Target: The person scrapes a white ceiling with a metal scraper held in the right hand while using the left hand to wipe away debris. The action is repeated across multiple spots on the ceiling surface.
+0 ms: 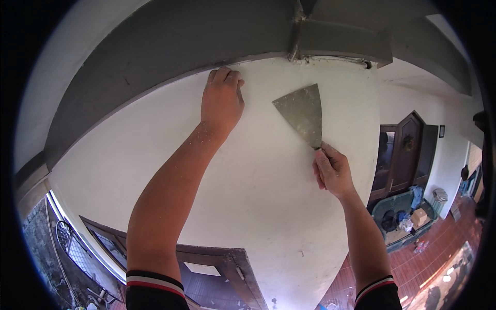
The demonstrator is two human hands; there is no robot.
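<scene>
My right hand grips a broad putty knife by its handle, the wide metal blade pointing up and left in front of a white wall. The blade has pale specks on it; whether it touches the wall I cannot tell. Up and to the left, my left hand is raised against the top of the wall, just under a dark grey beam. Its fingers are curled, and what may be inside them is hidden. Pale dust flecks lie on the left wrist.
A wooden window frame is set low in the wall. At right stand a dark wooden door and a green bench-like container holding a cardboard box, bags and cloth, on a reddish floor. A pipe-like piece crosses the beam at the top.
</scene>
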